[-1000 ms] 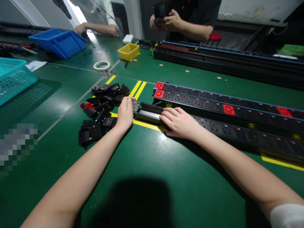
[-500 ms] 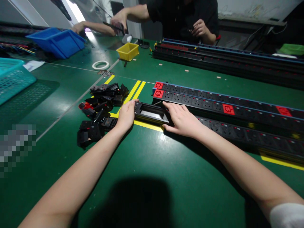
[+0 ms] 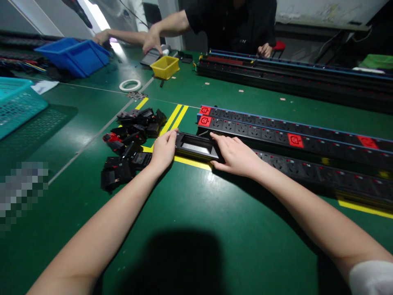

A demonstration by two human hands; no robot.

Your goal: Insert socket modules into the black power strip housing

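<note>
The nearest black power strip (image 3: pixel 288 168) lies on the green table, its left end formed by a frame with a rectangular opening (image 3: pixel 196 148). My left hand (image 3: pixel 164 150) is closed around that left end, thumb on top. Just right of the opening, my right hand (image 3: pixel 235 155) grips the strip from above, fingers over the far side and thumb on the near side. The palm hides part of the strip there. Behind it lie two more power strips (image 3: pixel 253 130) with red sockets. Left of my left hand is a pile of black socket modules (image 3: pixel 132 139), one partly red.
A teal basket (image 3: pixel 18 110), a blue bin (image 3: pixel 73 55), a tape roll (image 3: pixel 130 85) and a yellow bin (image 3: pixel 166 67) stand toward the left and back. Long black strips (image 3: pixel 291 76) lie across the far side. A co-worker's hand (image 3: pixel 152 41) reaches near the yellow bin.
My left hand has shifted very slightly at the strip's end; my right hand keeps its place. Across the table, the co-worker's hand has lowered a dark flat object beside the yellow bin.
</note>
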